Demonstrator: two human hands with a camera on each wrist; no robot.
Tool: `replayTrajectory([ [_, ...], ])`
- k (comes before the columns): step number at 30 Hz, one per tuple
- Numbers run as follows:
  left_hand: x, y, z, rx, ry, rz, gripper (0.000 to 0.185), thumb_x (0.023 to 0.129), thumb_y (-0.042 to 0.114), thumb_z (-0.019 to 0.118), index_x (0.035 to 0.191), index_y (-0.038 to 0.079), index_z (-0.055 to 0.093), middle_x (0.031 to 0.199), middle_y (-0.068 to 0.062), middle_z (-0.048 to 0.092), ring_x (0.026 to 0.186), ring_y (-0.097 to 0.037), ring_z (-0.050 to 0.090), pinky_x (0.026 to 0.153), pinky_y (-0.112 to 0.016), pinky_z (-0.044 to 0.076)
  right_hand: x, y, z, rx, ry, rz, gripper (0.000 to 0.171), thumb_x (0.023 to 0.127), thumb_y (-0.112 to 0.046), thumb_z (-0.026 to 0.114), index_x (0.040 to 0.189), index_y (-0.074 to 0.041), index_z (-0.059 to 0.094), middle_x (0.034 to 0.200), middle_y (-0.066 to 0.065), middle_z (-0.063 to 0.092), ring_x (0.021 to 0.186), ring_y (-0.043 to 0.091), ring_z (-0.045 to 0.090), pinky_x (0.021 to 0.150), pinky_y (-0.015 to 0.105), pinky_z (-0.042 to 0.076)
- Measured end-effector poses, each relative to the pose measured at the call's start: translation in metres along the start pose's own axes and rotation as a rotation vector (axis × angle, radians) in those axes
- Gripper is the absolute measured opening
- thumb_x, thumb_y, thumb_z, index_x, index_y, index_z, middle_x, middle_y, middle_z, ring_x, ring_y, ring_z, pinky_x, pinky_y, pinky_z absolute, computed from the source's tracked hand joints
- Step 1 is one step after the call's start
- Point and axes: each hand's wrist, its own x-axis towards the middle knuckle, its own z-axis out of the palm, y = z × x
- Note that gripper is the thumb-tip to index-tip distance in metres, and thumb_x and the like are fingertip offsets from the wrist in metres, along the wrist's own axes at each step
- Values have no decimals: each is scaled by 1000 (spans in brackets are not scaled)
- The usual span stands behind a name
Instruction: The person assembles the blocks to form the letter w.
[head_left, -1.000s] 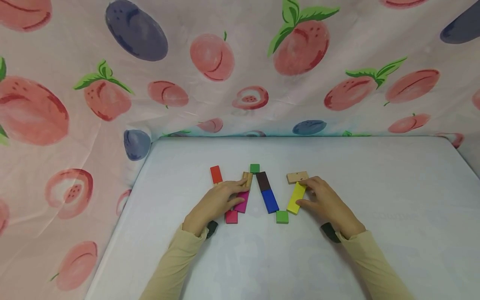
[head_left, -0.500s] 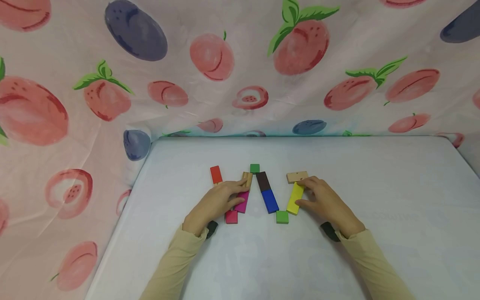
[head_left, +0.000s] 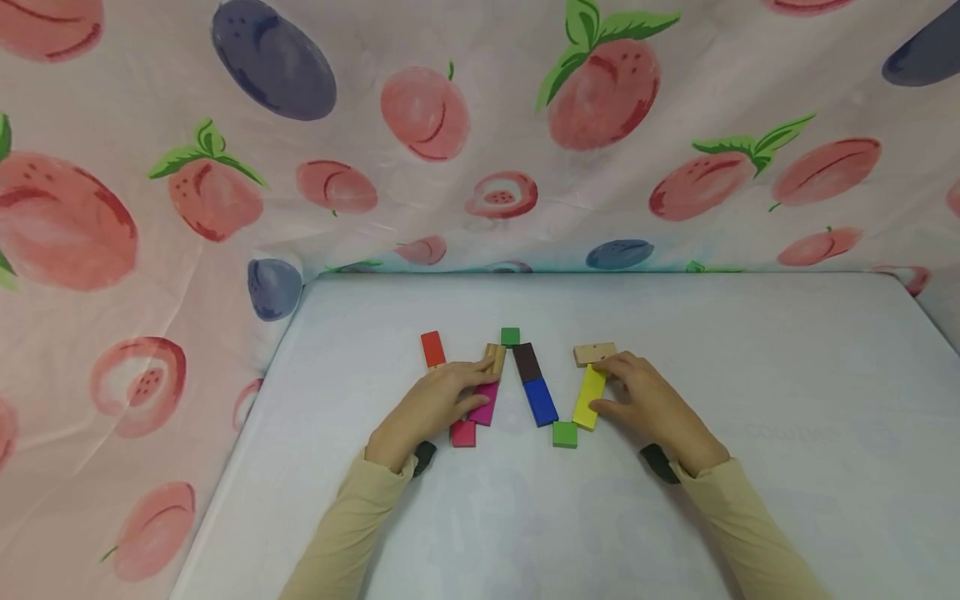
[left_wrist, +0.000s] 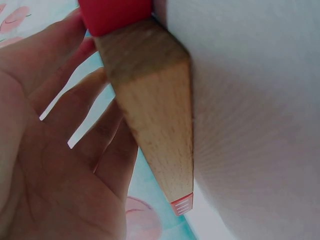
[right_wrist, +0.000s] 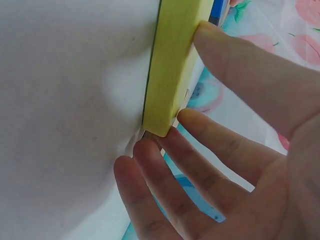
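Your left hand (head_left: 431,406) lies flat on the white tabletop (head_left: 750,400), fingers stretched forward and relaxed, their tips resting on the magenta block (head_left: 485,403) and reaching the far end where the small wooden block (head_left: 494,358) sits; nothing is gripped there. In the left wrist view the palm (left_wrist: 45,165) is spread beside a bare wooden block face (left_wrist: 152,115) with a red piece (left_wrist: 116,14) at its far end, and the fingers stay straight, touching its side. Your right hand (head_left: 651,408) rests on the tabletop just right of the yellow block (head_left: 590,397), thumb against its near long edge and fingertips at its far end, next to the tan block with dots (head_left: 595,354) that touches the yellow block's top. The right wrist view shows the thumb (right_wrist: 240,70) pressing the yellow block (right_wrist: 175,60) on one side and a fingertip (right_wrist: 200,125) meeting its end, so you pinch it lightly while it lies flat on the surface. Between your two hands run the brown block (head_left: 526,362) and the blue block (head_left: 540,402), end to end, slanting toward a green square (head_left: 565,434) that touches the yellow block's near end. Another green square (head_left: 510,336) sits at the top of the brown block. A red block (head_left: 432,348) lies apart to the left, and a pinkish-red square (head_left: 462,433) sits at the near end of the magenta block, partly under your left hand.
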Motion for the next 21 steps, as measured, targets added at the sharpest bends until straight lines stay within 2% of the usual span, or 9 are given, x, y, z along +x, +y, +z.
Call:
replayTrajectory([
  [7, 1, -1, 1, 3, 3, 5, 43, 86, 31, 65, 128, 23, 57, 137, 4, 47, 125, -14, 42, 101, -37, 37, 6, -1, -10, -49, 64, -28, 43, 78, -21, 74, 113, 0, 60, 114, 14, 55, 109, 34, 45, 94, 49, 38],
  [16, 0, -2, 1, 2, 6, 6, 43, 86, 32, 65, 127, 24, 57, 137, 5, 46, 124, -14, 43, 100, -37, 37, 17, -2, -16, -38, 66, -1, 41, 83, -23, 69, 115, 0, 59, 116, 14, 53, 109, 32, 44, 93, 48, 40],
  [21, 0, -1, 1, -11, 7, 7, 44, 85, 31, 65, 127, 23, 57, 138, 5, 46, 124, -14, 43, 100, -37, 38, 26, 0, -17, -36, 86, -18, 37, 83, -20, 69, 113, 0, 60, 114, 14, 54, 107, 32, 46, 93, 48, 40],
])
